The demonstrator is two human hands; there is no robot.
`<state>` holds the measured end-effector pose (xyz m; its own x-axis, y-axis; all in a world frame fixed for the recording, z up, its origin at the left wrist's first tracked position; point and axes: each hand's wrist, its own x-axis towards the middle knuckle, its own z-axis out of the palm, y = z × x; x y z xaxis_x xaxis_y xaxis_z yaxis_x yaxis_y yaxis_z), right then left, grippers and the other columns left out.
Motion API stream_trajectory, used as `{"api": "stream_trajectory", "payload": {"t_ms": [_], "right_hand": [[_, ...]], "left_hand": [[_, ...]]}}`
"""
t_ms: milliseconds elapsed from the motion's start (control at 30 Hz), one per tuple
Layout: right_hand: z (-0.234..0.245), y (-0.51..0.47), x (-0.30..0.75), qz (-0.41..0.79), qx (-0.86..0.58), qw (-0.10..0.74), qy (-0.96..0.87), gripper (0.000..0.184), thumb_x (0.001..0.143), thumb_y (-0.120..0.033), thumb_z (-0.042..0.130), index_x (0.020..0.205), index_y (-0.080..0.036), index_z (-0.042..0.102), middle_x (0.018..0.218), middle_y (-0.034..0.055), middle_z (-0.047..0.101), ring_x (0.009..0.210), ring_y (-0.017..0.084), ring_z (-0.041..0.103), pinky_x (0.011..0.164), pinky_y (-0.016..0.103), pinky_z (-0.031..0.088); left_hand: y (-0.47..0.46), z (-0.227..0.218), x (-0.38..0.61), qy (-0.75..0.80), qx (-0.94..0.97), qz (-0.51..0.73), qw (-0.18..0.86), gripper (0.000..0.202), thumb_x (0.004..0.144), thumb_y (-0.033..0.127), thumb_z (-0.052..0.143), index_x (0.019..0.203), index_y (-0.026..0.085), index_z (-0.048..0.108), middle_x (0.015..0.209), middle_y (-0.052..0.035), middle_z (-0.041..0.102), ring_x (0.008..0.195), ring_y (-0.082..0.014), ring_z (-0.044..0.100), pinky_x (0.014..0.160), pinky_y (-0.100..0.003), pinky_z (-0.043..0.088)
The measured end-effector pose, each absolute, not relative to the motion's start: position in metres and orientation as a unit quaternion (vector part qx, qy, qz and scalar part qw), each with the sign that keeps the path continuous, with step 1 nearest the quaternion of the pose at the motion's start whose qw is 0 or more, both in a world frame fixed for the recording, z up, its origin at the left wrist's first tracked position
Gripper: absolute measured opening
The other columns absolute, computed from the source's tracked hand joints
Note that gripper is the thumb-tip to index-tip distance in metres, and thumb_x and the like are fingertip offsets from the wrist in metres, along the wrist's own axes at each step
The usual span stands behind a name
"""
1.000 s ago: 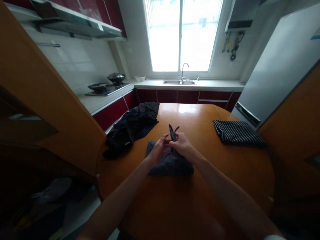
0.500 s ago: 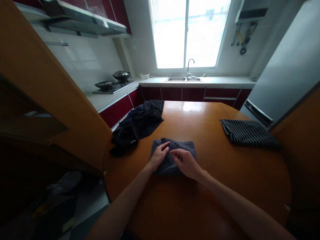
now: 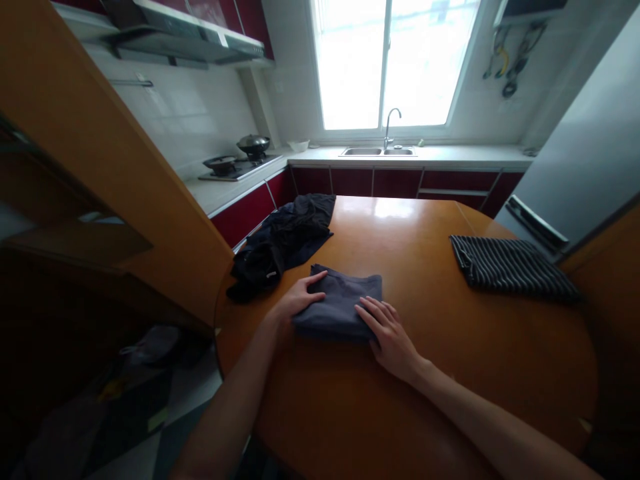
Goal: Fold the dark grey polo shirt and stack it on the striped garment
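A dark grey-blue folded cloth [image 3: 343, 301] lies flat on the round orange wooden table [image 3: 430, 373]. My left hand [image 3: 296, 301] rests on its left edge, fingers curled loosely over the fabric. On the cloth's near right corner lies my right hand [image 3: 390, 333], palm down and fingers stretched out. Neither hand lifts the cloth.
A crumpled black garment [image 3: 280, 243] hangs over the table's far left edge. A folded black-and-white striped cloth [image 3: 510, 270] lies at the right. A tall wooden panel [image 3: 100, 167] stands close on the left, a grey fridge [image 3: 585, 160] on the right. Counter, stove and sink run along the back.
One second ago both hands pinched a raised strip of the cloth. The strip was laid down, and my hands have spread apart to the folded cloth's left and right sides.
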<state>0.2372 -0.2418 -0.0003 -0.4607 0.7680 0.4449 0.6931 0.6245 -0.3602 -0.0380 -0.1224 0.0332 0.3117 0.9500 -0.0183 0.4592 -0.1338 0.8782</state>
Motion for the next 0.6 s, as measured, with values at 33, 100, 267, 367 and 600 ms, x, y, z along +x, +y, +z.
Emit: {"api": "stream_trajectory", "payload": {"t_ms": [33, 100, 267, 367, 600], "right_hand": [[-0.001, -0.242, 0.237, 0.062, -0.429, 0.287, -0.854, 0.082, 0.072, -0.001, 0.045, 0.152, -0.016, 0.043, 0.159, 0.0103, 0.039, 0.15, 0.025, 0.026, 0.123, 0.049, 0.024], [-0.004, -0.245, 0.239, 0.052, -0.425, 0.272, -0.862, 0.083, 0.071, 0.002, 0.041, 0.152, -0.016, 0.043, 0.161, 0.0092, 0.037, 0.152, 0.022, 0.022, 0.123, 0.048, 0.023], [-0.01, -0.249, 0.24, 0.009, -0.426, 0.238, -0.873, 0.083, 0.072, 0.005, 0.038, 0.152, -0.016, 0.044, 0.163, 0.0096, 0.032, 0.154, 0.023, 0.015, 0.123, 0.051, 0.026], [-0.011, -0.248, 0.239, -0.014, -0.428, 0.231, -0.874, 0.08, 0.075, 0.005, 0.039, 0.151, -0.016, 0.045, 0.163, 0.0097, 0.032, 0.154, 0.024, 0.015, 0.123, 0.052, 0.027], [-0.01, -0.247, 0.238, -0.033, -0.431, 0.208, -0.878, 0.079, 0.076, 0.006, 0.04, 0.151, -0.018, 0.046, 0.164, 0.0109, 0.029, 0.154, 0.026, 0.015, 0.123, 0.052, 0.025]], "left_hand": [[-0.122, 0.029, -0.042, 0.505, 0.694, 0.29, 0.424, 0.08, 0.068, 0.036, 0.083, 0.142, 0.019, 0.057, 0.145, -0.0085, 0.057, 0.136, -0.0308, 0.051, 0.12, -0.043, 0.031], [-0.123, 0.02, -0.047, 0.5, 0.691, 0.292, 0.432, 0.08, 0.07, 0.037, 0.082, 0.144, 0.02, 0.056, 0.146, -0.0087, 0.056, 0.136, -0.0306, 0.051, 0.12, -0.043, 0.03], [-0.129, 0.012, -0.049, 0.479, 0.687, 0.309, 0.451, 0.08, 0.075, 0.036, 0.08, 0.148, 0.021, 0.05, 0.148, -0.0084, 0.054, 0.136, -0.03, 0.051, 0.12, -0.044, 0.031], [-0.128, 0.013, -0.05, 0.46, 0.696, 0.316, 0.452, 0.08, 0.076, 0.035, 0.08, 0.148, 0.02, 0.05, 0.148, -0.0085, 0.054, 0.137, -0.0302, 0.05, 0.119, -0.045, 0.032], [-0.117, 0.003, -0.055, 0.471, 0.724, 0.343, 0.369, 0.067, 0.079, 0.03, 0.075, 0.142, 0.015, 0.058, 0.14, -0.0125, 0.06, 0.13, -0.0298, 0.055, 0.115, -0.044, 0.038]]}}
